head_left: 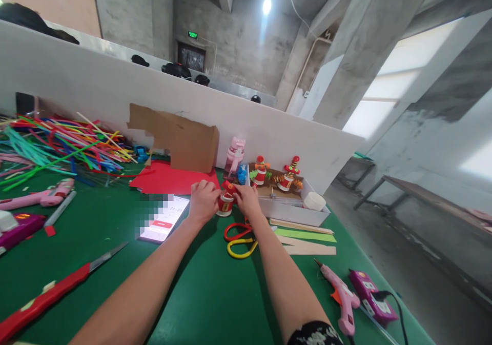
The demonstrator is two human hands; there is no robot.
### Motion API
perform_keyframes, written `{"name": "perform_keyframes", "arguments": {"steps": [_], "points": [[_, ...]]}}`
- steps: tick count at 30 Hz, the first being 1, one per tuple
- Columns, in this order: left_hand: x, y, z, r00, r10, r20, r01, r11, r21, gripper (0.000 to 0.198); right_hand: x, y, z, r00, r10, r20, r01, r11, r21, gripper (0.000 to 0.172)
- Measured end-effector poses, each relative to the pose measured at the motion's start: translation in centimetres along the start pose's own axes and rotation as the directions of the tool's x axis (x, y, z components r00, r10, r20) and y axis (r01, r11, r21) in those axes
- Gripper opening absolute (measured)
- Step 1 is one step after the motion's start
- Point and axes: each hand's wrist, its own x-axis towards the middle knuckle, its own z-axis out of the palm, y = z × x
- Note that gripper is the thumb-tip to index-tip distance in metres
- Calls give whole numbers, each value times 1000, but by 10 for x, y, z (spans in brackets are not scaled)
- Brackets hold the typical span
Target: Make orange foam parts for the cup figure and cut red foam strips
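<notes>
Pinching, with left hand [205, 199] and right hand [248, 199], a small red-and-white, apparently paper, cup-shaped figure [225, 206]. Stands roughly upright between both, equally near.

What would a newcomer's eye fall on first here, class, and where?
Probably the heap of bright strips at the back left of the green table. Then, near the middle, the small red figure held between the left hand and right hand, with red-and-yellow scissors on its near side. Two similar figures sit in the pale box just right of it.
</notes>
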Motion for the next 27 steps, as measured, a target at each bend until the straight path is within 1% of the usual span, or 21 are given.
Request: {"name": "perform_keyframes", "arguments": {"steps": [3,7,17,27], "points": [[-1,1,2,1000,9,14,-9,1000,14,23,0,-1,0,1000,-22,15,22,1000,6,40],[-1,1,2,1000,17,16,-18,999,40,25,-2,-1,1,1000,-20,10,20,1000,3,40],[0,0,3,999,37,5,-37,996,80,23,-1,-1,4,1000,-22,0,22,1000,11,40],[0,2,2,996,76,-41,-72,994,83,20,-2,2,1,996,-51,-67,55,997,51,47]]}}
